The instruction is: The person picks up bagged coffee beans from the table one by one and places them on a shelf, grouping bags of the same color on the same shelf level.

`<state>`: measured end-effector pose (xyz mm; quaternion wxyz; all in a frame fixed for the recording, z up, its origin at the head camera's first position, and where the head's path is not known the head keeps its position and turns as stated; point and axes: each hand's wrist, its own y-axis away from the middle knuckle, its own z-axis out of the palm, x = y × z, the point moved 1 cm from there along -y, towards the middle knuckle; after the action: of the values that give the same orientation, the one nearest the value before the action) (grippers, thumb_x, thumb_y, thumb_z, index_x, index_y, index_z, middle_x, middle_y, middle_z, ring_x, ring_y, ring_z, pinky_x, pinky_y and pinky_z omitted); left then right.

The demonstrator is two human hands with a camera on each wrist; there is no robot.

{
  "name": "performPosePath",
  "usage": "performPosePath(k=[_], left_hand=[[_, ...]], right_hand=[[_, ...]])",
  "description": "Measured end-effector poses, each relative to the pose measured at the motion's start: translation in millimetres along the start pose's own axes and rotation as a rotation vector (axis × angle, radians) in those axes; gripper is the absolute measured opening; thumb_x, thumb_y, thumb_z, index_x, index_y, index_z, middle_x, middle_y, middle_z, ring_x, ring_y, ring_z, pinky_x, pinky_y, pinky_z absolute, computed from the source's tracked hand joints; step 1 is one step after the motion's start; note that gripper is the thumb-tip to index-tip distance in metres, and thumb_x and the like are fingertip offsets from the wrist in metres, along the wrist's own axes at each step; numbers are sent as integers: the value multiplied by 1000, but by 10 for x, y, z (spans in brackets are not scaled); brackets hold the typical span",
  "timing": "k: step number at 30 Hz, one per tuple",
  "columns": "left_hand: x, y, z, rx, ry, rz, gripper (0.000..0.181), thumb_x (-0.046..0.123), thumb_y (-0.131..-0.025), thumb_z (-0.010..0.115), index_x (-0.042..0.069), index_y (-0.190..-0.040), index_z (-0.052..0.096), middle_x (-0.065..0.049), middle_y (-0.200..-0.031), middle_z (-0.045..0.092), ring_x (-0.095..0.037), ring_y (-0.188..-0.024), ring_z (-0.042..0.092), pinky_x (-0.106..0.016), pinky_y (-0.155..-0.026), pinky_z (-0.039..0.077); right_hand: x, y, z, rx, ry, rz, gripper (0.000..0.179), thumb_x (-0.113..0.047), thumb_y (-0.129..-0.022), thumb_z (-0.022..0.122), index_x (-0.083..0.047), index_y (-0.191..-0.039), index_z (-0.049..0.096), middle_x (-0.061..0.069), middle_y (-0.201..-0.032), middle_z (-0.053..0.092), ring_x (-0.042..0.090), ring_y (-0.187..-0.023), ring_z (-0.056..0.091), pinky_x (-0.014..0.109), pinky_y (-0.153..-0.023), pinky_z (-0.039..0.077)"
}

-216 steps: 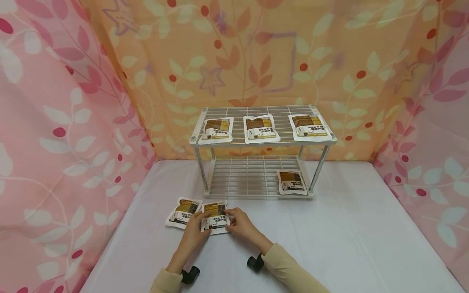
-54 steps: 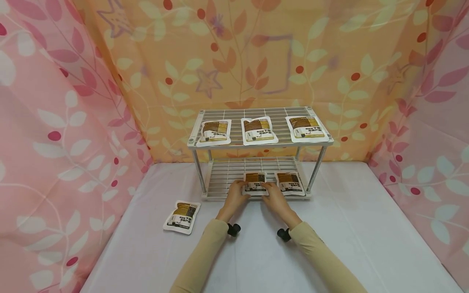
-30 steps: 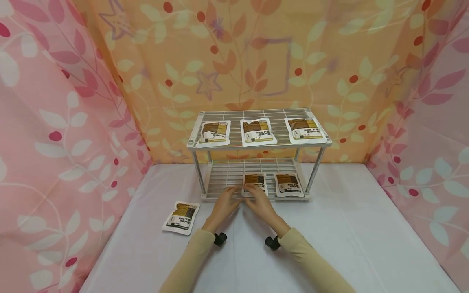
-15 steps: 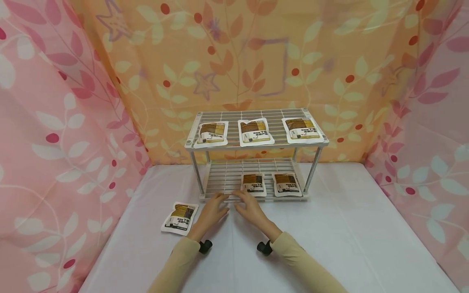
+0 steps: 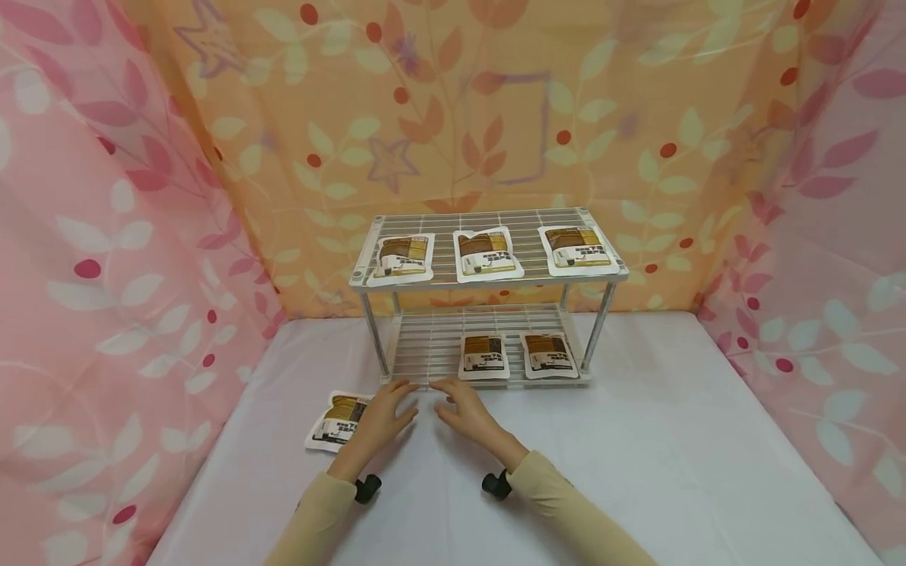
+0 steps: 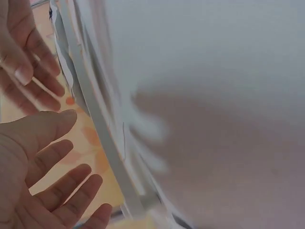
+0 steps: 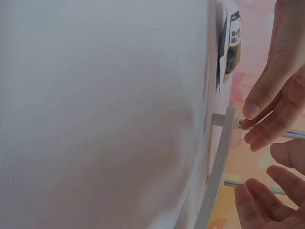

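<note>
My left hand (image 5: 381, 419) hovers over the table just in front of the rack's lower left, its fingers relaxed and nothing in them. It partly covers a white-edged food pouch (image 5: 336, 424) lying on the cloth. Close by on the right, my right hand (image 5: 467, 414) is likewise relaxed and holds nothing, its fingertips near the front edge of the wire rack (image 5: 488, 285). On the lower shelf lie a middle pouch (image 5: 484, 357) and a right pouch (image 5: 548, 355). In the left wrist view the left hand (image 6: 52, 176) shows spread fingers; in the right wrist view a pouch (image 7: 231, 45) appears beyond the hands.
Across the top shelf lie a left pouch (image 5: 402, 259), a middle one (image 5: 487, 254) and a right one (image 5: 578, 251). A metal post (image 5: 375, 334) stands at the front left. White cloth (image 5: 637, 440) covers the table, with patterned curtains (image 5: 453, 102) around it.
One pouch went from the table to the lower shelf's middle. Both hands then let go of it and drew back to the left, toward the pouch on the table.
</note>
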<state>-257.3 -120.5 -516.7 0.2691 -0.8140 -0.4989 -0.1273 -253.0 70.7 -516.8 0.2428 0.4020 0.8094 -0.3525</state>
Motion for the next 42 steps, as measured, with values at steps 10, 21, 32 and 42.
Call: performPosePath(k=[10, 21, 32, 42], left_hand=[[-140, 149, -207, -49, 21, -30, 44, 15, -83, 70, 9, -125, 58, -18, -132, 49, -36, -123, 44, -53, -96, 42], [-286, 266, -362, 22, 8, -14, 43, 11, -81, 71, 7, -122, 59, -25, -130, 49, -43, -118, 46, -57, -89, 45], [-449, 372, -544, -16, -11, -115, 49, 15, -83, 70, 2, -127, 55, -26, -133, 45, -45, -121, 41, -59, -94, 39], [-608, 512, -711, 15, -23, -202, 49, 15, -82, 70, -4, -124, 54, -31, -127, 47, -50, -116, 43, -61, -93, 38]], right_hand=[[-37, -4, 203, -64, 2, 16, 39, -6, -86, 62, 3, -123, 55, 18, -123, 57, 31, -112, 54, 35, -86, 52], [-119, -13, 362, -144, -151, 110, 45, -13, -88, 62, 2, -129, 50, 17, -127, 54, 33, -112, 54, 32, -86, 52], [-196, -31, 542, -180, -256, 144, 48, -13, -87, 63, 3, -130, 48, 20, -128, 53, 32, -109, 55, 25, -85, 51], [-237, -71, 755, -214, -379, 236, 52, -17, -87, 65, 1, -133, 47, 18, -122, 57, 29, -110, 57, 29, -90, 49]])
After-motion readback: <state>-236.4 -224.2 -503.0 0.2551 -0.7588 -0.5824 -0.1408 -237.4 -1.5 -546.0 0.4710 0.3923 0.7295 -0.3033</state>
